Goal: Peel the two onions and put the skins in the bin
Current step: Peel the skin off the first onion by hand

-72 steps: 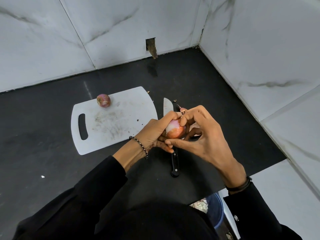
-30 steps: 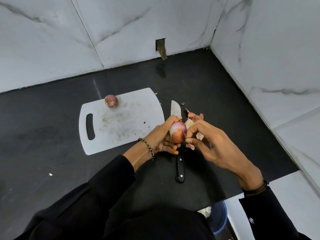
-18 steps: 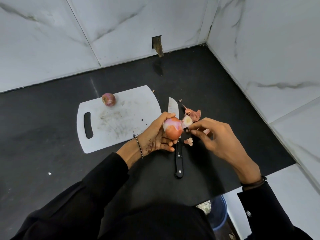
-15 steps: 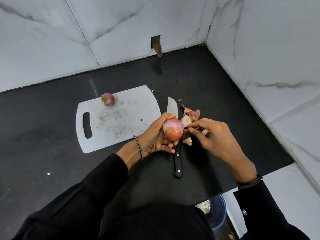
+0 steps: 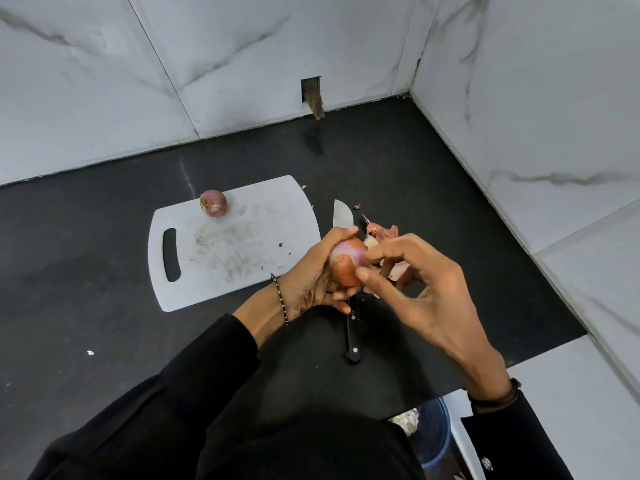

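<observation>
Over the black worktop (image 5: 86,271), just off the right edge of the white cutting board (image 5: 242,251), I record the left hand (image 5: 308,275) curled firmly round a half-peeled onion (image 5: 346,268), held above the knife (image 5: 352,336). The right hand (image 5: 429,296) pinches that onion's side with thumb and forefinger. A second onion (image 5: 213,202) sits at the board's far edge. Loose skins (image 5: 381,232) lie beside the blade. A blue bin (image 5: 434,441) stands below the worktop's near edge.

Pinks and orange against black and white.
The held onion (image 5: 346,268) is pale pink above, orange-brown below; the second onion (image 5: 213,202), left of the left hand (image 5: 311,278), is purple-pink on a white board (image 5: 242,251) smudged grey. Black worktop (image 5: 86,271); white walls (image 5: 242,46) veined grey.
</observation>
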The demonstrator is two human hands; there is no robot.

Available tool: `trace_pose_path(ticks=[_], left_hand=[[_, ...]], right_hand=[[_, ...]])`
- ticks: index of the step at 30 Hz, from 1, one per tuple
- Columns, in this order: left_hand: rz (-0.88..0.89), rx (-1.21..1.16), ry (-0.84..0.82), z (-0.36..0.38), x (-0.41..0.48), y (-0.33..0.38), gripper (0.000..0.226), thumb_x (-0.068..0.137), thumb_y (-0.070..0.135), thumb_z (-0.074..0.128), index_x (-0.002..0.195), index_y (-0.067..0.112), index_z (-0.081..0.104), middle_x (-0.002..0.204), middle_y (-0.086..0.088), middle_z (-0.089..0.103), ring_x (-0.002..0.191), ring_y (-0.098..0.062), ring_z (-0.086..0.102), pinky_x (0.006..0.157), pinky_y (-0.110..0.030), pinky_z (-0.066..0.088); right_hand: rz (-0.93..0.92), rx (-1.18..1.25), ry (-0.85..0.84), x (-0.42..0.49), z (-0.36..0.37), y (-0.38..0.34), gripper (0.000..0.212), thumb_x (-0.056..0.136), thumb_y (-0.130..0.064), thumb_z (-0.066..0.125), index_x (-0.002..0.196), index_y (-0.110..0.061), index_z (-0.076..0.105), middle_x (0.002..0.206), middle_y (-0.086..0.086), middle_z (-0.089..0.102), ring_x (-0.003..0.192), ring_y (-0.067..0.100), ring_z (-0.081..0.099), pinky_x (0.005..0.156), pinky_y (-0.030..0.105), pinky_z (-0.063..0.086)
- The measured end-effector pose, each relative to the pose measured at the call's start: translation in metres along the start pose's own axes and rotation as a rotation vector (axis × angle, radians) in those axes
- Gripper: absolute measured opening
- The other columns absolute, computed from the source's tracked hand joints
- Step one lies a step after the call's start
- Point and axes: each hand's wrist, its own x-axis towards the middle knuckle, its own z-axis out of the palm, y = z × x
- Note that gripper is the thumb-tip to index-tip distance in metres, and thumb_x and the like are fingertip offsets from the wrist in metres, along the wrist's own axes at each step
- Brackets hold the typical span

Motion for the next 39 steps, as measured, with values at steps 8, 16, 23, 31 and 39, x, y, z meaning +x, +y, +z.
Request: trace_pose_path(ticks=[8, 16, 23, 31, 39], left_hand=[[0.070, -0.014, 0.101, 0.011, -0.004, 0.001, 0.052, 0.090, 0.061, 0.051, 0.097, 0.011, 0.066, 0.073, -0.013, 0.062, 0.053, -0.016, 0.058, 0.057, -0.034, 0.060], [0.025, 0.056, 0.222, 0.014, 0.000, 0.000, 0.070, 0.091, 0.065, 0.045, 0.088, -0.003, 0.065, 0.058, -0.014, 0.058, 0.051, -0.019, 0.062, 0.058, -0.033, 0.061], [0.053, 0.108, 0.238, 0.017, -0.003, 0.000, 0.060, 0.096, 0.057, 0.041, 0.093, 0.001, 0.064, 0.060, -0.013, 0.059, 0.054, -0.019, 0.061, 0.054, -0.032, 0.060], [0.069, 0.101, 0.241, 0.017, -0.005, 0.005, 0.060, 0.097, 0.057, 0.040, 0.084, 0.003, 0.063, 0.053, -0.009, 0.060, 0.051, -0.018, 0.061, 0.054, -0.031, 0.060], [0.111, 0.095, 0.225, 0.022, -0.007, 0.006, 0.048, 0.098, 0.056, 0.038, 0.109, 0.014, 0.059, 0.075, -0.011, 0.069, 0.062, -0.022, 0.068, 0.062, -0.036, 0.062]], right_hand=[[0.006, -0.112, 0.036, 0.003, 0.012, 0.005, 0.050, 0.075, -0.053, 0.083, 0.108, -0.020, 0.065, 0.109, -0.010, 0.054, 0.085, 0.015, 0.059, 0.056, 0.035, 0.054], [0.013, -0.269, 0.056, 0.002, 0.023, 0.010, 0.047, 0.074, -0.044, 0.088, 0.102, -0.019, 0.060, 0.107, -0.009, 0.052, 0.079, 0.006, 0.052, 0.055, 0.029, 0.054], [0.022, -0.312, 0.052, 0.004, 0.028, 0.010, 0.042, 0.076, -0.046, 0.086, 0.098, -0.023, 0.059, 0.105, -0.019, 0.047, 0.078, 0.006, 0.052, 0.057, 0.034, 0.054], [0.010, -0.214, 0.073, 0.003, 0.032, 0.013, 0.033, 0.078, -0.034, 0.089, 0.089, -0.023, 0.059, 0.100, -0.012, 0.052, 0.078, 0.011, 0.056, 0.056, 0.041, 0.055], [0.037, -0.097, 0.127, 0.001, 0.024, 0.013, 0.050, 0.072, -0.036, 0.090, 0.102, -0.026, 0.052, 0.104, -0.007, 0.056, 0.085, 0.012, 0.057, 0.060, 0.023, 0.049]])
